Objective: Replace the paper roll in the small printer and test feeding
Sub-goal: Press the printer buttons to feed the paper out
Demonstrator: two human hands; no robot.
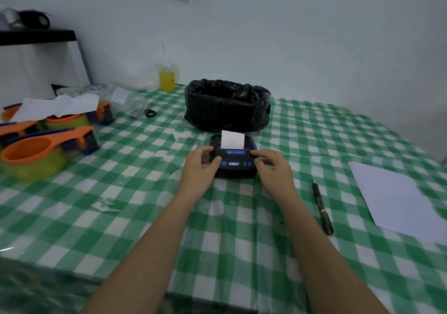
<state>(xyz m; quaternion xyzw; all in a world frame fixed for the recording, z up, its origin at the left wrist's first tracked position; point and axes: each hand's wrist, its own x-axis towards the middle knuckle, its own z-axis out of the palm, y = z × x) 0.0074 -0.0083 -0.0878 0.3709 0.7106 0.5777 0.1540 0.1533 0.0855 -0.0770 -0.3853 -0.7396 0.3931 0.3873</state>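
Green-and-white checked cloth covers the tabletop (145,217) under my forearms, which reach forward from the near edge. Out to my right lie a dark pen (323,208) and, farther right, a blank white sheet (396,197). At the centre sits the small black printer (233,160), and I grip it from both sides: my left hand (199,166) is curled around its left end with the thumb resting on the front panel by a blue button, and my right hand (272,168) clasps its right end, fingertips (254,154) on the top edge. A small screen is lit on the panel between my hands. A strip of white paper (232,139) stands up out of the slot at the printer's back. Just behind it sits a bin lined with a black plastic bag (227,105). To the far left are orange-and-green tape dispensers (36,154) with crumpled paper on top. Against the wall stands a cup of yellow drink (167,76).
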